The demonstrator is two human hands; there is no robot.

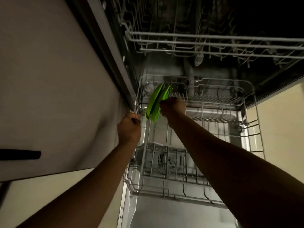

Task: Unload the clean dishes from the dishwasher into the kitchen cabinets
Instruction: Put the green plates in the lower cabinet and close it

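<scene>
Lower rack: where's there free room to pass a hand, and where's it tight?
Free: the lower rack to the right of the right hand, over bare tines, and the near middle ahead of the cutlery basket. Crowded: the far-left corner, where the green plates stand between both hands; the left hand grips the rack's left rim.

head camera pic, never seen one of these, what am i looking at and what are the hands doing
This single picture comes from a camera worn on a person's head, looking down along both bare arms into an open dishwasher. The lower rack is pulled out; the upper rack sits above. The right hand grips two green plates standing on edge near the rack's left side. The left hand holds the rack's left rim. The rest of the lower rack looks mostly bare.
</scene>
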